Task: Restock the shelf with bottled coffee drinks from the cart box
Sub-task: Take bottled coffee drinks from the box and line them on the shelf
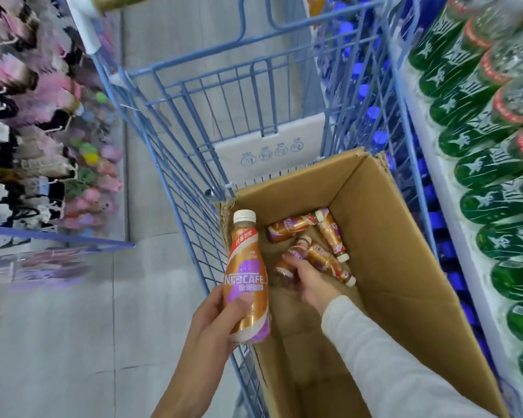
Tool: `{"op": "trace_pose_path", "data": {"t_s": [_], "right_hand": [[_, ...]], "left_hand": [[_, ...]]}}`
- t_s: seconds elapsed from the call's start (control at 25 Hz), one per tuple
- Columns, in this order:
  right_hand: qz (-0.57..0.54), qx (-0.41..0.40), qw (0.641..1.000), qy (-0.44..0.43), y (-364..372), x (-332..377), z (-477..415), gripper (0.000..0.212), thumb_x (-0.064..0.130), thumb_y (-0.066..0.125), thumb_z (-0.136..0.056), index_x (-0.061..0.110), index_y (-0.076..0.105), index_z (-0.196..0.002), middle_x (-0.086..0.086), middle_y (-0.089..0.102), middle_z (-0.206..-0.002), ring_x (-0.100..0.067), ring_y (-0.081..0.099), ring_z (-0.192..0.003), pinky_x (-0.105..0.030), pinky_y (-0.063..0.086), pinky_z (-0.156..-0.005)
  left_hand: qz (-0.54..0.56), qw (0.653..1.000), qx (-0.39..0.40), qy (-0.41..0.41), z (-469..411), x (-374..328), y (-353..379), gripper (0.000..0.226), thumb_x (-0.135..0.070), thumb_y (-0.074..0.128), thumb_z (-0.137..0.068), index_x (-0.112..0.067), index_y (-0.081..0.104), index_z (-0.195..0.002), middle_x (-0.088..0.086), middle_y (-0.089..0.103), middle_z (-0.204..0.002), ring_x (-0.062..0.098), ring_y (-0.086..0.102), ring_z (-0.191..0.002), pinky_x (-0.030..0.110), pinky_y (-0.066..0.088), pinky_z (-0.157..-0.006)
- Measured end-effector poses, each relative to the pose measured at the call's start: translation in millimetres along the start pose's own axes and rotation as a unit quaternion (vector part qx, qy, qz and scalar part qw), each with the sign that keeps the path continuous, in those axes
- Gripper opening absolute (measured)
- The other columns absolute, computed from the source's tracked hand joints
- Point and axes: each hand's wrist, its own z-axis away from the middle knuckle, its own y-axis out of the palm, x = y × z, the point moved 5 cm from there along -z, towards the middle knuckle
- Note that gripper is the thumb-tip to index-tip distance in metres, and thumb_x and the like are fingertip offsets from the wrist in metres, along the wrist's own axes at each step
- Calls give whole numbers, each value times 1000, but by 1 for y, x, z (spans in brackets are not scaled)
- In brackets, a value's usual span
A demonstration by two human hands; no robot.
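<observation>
— Left hand (212, 324)?
— Clasped round an upright coffee bottle (245, 276), near the cart (194, 122) wire.
— Right hand (310, 280)?
— Down inside the cardboard box (405, 267), curled over a second bottle (280, 271), mostly hidden under fingers, label unreadable; loose bottles (287, 229) beside.

The tall plastic coffee bottle (246, 285), wrapped in a copper-and-purple film, looked glossy and smooth, its white plastic cap (244, 216) matt. The matching sleeved bottles (287, 229) lying in the box shone alike. The brown corrugated cardboard box (405, 267) was matt and dull, its cut rim ragged. The blue wire cart (224, 92) was smooth painted metal with a faint sheen, carrying a matt white plastic panel (269, 146). The pale sleeve (390, 357) was soft matt cloth. The green bottles (489, 203) at the right gleamed glossily; the grey floor (58, 342) lay smooth and matt.
</observation>
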Motion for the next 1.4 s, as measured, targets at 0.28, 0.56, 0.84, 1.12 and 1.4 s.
{"op": "trace_pose_path", "data": {"t_s": [0.28,0.56,0.84,1.12,1.4], "right_hand": [[-87,39,980,-172,-28,-31,238,43,21,79,-76,8,67,-116,-11,78,-104,-22,74,-91,-32,58,-82],[-180,-48,915,-358,-109,-93,413,64,21,86,-65,11,63,-125,-11,75,-115,-32,71,-108,-45,55,-96],[-273,-173,833,-450,-253,-212,535,65,25,87,-60,15,62,-119,-5,77,-107,-25,75,-94,-39,58,-76],[-324,-282,751,-501,-399,-387,636,62,34,90,-62,21,66,-118,-1,77,-111,-23,74,-100,-43,55,-92],[-399,-341,651,-548,-491,-533,736,31,13,76,-80,10,66,-110,5,78,-87,-7,73,-75,-21,57,-64]], "left_hand": [[-40,989,120,80,64,-27,23,65,-37,74,-61,-17,62,-122,11,69,-111,29,69,-97,42,58,-80],[-156,931,283,170,184,-4,95,58,-41,83,-44,-34,68,-99,-8,76,-91,13,69,-83,39,55,-84],[-208,850,439,202,326,92,204,81,-42,86,-49,-18,61,-123,7,74,-104,23,71,-89,36,57,-78],[-240,782,546,183,498,271,263,59,-30,83,-57,-22,63,-112,-3,77,-89,14,73,-78,28,57,-71],[-266,703,646,135,649,408,310,61,-30,87,-49,-13,66,-104,5,75,-87,21,69,-77,42,55,-81]]}}
